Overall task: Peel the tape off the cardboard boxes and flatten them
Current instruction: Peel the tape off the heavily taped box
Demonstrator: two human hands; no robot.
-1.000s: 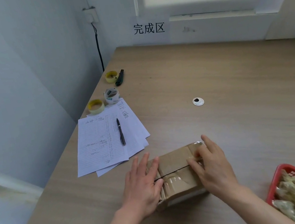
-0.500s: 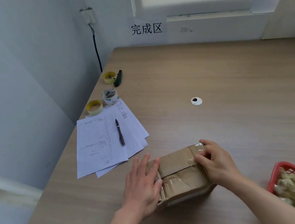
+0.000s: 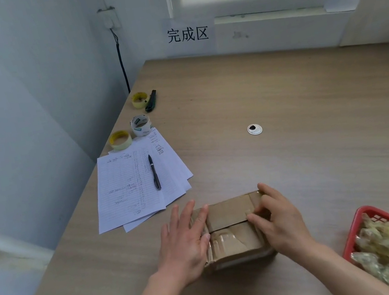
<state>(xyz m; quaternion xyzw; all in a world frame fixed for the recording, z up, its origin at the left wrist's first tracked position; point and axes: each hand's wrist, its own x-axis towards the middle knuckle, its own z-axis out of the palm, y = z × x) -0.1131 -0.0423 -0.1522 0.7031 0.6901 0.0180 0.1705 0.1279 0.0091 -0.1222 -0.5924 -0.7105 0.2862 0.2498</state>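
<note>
Both hands on cardboard box (image 3: pixel 231 229): left hand (image 3: pixel 184 242) flat, steadying; right hand (image 3: pixel 278 221) has shifted back, fingers now curled, picking at tape (image 3: pixel 224 239). Peel barely started.

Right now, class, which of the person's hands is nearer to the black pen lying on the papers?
Left. The left hand rests on the cardboard box's left end, just below the papers that carry the pen. The right hand is at the box's right end, farther away.

I see open table (image 3: pixel 295 93) far of the cardboard box (image 3: pixel 231 229); papers (image 3: pixel 132 186) crowd its left, the red basket (image 3: pixel 355 238) blocks near right.
</note>
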